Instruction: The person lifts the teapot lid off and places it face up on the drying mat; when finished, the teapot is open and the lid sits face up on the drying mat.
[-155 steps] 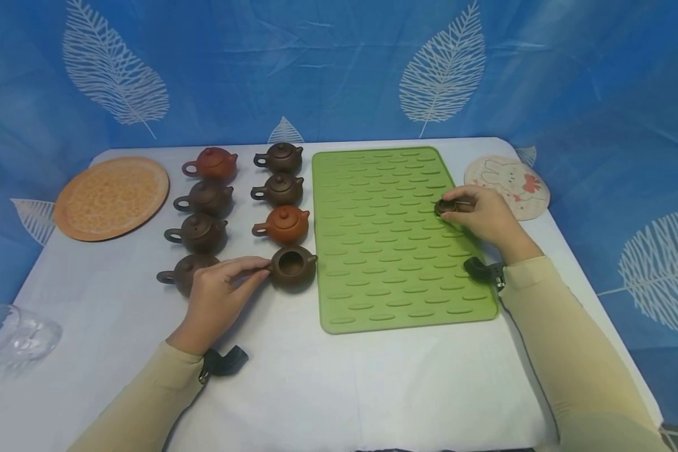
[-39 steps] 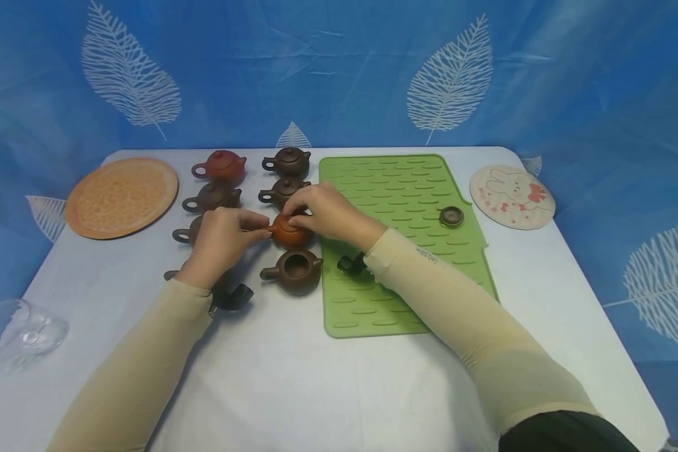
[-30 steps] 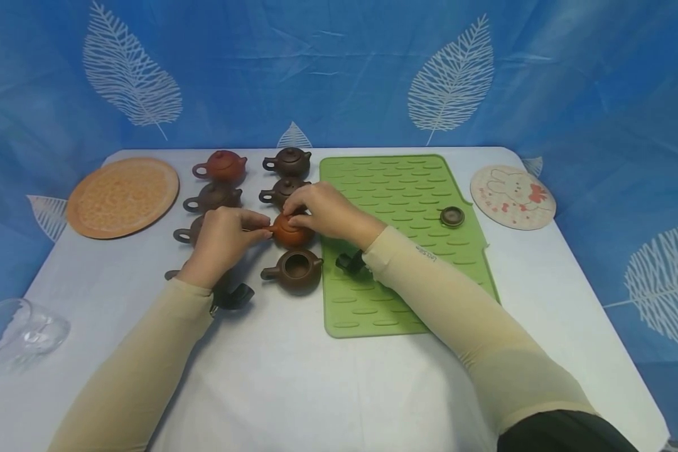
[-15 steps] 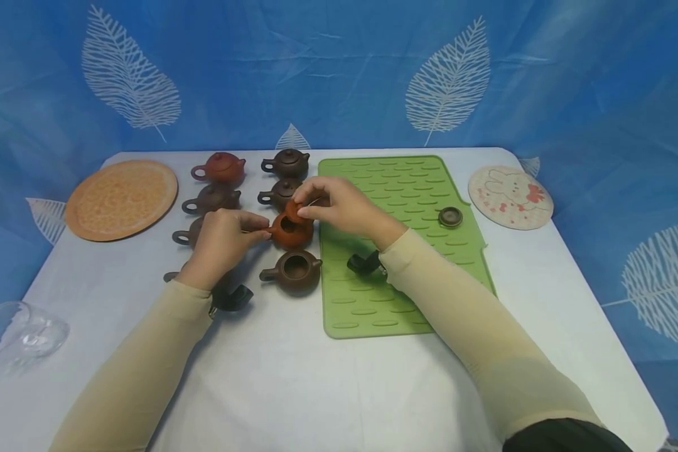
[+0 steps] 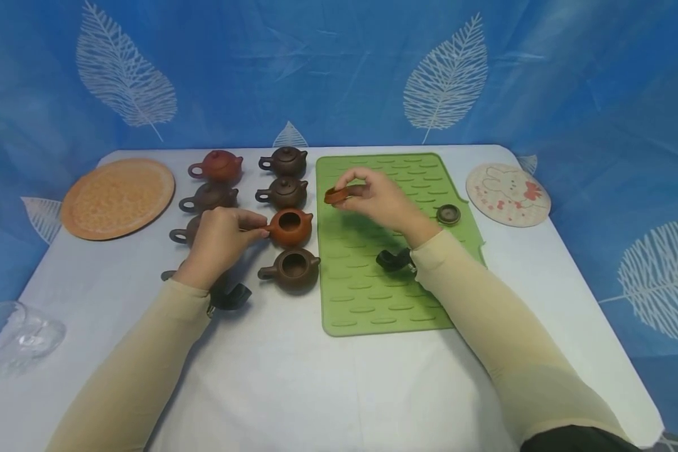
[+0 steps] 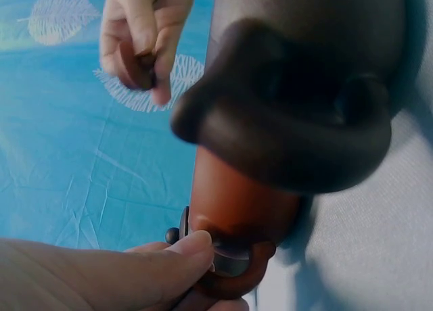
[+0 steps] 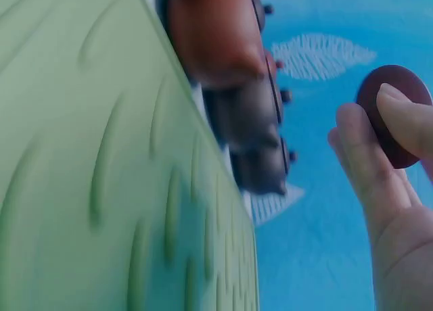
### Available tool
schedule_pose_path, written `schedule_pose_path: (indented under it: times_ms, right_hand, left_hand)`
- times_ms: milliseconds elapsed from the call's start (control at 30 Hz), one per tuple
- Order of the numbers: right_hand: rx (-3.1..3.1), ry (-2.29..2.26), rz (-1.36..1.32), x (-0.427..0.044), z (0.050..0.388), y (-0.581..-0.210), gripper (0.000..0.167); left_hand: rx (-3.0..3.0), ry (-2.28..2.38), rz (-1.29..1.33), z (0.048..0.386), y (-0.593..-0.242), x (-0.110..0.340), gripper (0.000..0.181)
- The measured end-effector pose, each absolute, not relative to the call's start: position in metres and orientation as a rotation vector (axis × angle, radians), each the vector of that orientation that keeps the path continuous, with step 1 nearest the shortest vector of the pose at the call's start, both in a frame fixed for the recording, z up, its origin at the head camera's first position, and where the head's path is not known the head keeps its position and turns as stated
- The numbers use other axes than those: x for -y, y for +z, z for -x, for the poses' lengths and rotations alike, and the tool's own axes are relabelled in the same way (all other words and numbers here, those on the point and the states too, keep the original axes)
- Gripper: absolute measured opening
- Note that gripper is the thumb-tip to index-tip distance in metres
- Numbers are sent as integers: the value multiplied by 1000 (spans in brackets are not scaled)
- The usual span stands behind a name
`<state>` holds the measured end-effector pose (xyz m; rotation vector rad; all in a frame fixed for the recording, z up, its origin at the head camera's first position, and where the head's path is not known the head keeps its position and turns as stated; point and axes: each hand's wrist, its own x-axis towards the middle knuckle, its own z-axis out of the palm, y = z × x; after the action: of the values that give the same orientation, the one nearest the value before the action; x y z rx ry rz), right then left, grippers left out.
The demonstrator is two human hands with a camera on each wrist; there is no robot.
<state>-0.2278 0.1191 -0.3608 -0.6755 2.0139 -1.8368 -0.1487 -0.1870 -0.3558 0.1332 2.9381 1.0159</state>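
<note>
My left hand [image 5: 217, 242] pinches the handle of an orange-brown teapot [image 5: 290, 230], whose round mouth is uncovered. In the left wrist view the thumb presses on that teapot's handle [image 6: 250, 274]. Over the green mat [image 5: 361, 276], my right hand [image 5: 378, 201] holds a small orange-brown teapot lid [image 5: 336, 196] between thumb and fingers, tilted and off the mat. The right wrist view shows this lid [image 7: 392, 115] as a dark disc. Just in front of the orange teapot stands a dark brown teapot [image 5: 295, 271], also uncovered. A dark lid [image 5: 449, 215] lies on the mat's right side.
Behind the orange teapot stand two lidded dark teapots, the nearer one [image 5: 285, 192] close to it. A second column, topped by a reddish teapot [image 5: 219, 167], is partly hidden by my left hand. An orange round mat [image 5: 118, 198], a clear glass [image 5: 34, 336] and a rabbit-print round mat [image 5: 508, 194] lie outward.
My right hand set the dark lid down on the mat, then lifted the orange teapot's lid and carried it right. My left hand moved from the dark teapot's handle to the orange one's.
</note>
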Motion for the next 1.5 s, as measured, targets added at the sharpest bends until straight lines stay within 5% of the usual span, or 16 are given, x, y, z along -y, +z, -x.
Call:
schedule_pose_path:
  times_ms: [833,1500]
  right_hand:
    - [-2485,-1724,216,-281,190,-374,43]
    - [-2674,-1242,469,-291,171,-384,43]
  left_hand:
    - [-2956,994,-156,148,-354,188,25]
    - [-2936,1018,-110,149,-356,186,26]
